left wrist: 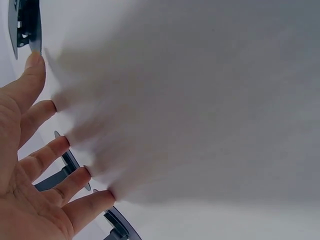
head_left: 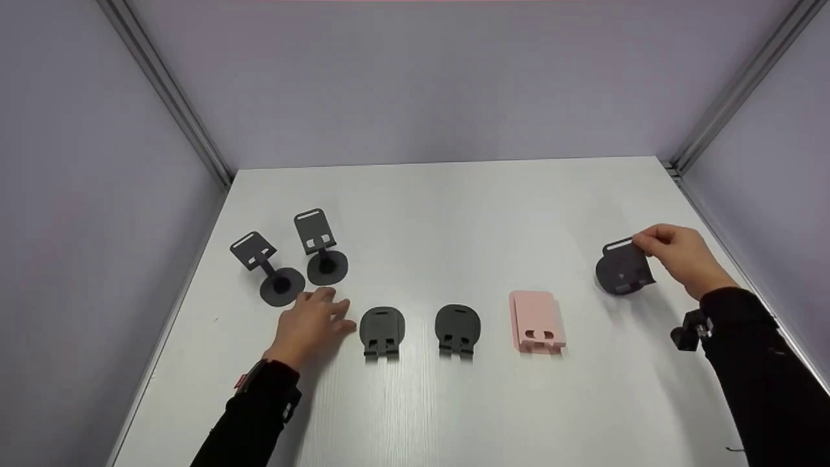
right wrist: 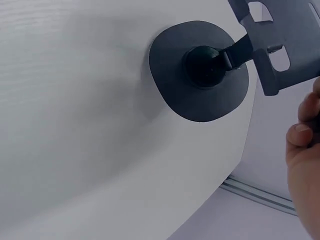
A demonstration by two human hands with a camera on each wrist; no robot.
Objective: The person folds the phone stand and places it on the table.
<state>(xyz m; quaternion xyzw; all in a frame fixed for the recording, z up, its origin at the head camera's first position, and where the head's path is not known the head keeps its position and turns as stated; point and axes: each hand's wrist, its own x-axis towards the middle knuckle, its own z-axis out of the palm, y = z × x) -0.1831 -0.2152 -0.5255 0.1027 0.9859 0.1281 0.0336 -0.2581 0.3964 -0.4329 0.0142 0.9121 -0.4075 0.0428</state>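
Note:
My right hand [head_left: 684, 256] pinches the top edge of a dark grey phone stand [head_left: 622, 269] on the right side of the table. In the right wrist view, this phone stand's round base [right wrist: 172, 65] and hinged neck are unfolded beneath its slotted plate [right wrist: 295, 37]. My left hand [head_left: 311, 327] has spread fingers and holds nothing. Its thumb is close to a folded grey phone stand [head_left: 382, 331]; whether they touch I cannot tell. Just beyond its fingers stand two unfolded phone stands, one left [head_left: 282, 285] and one further back [head_left: 327, 266].
Another folded grey phone stand [head_left: 458, 329] lies mid-table, with a folded pink phone stand [head_left: 537, 318] to its right. Pale panels [head_left: 441, 84] enclose the white table [head_left: 441, 227] at the back and both sides.

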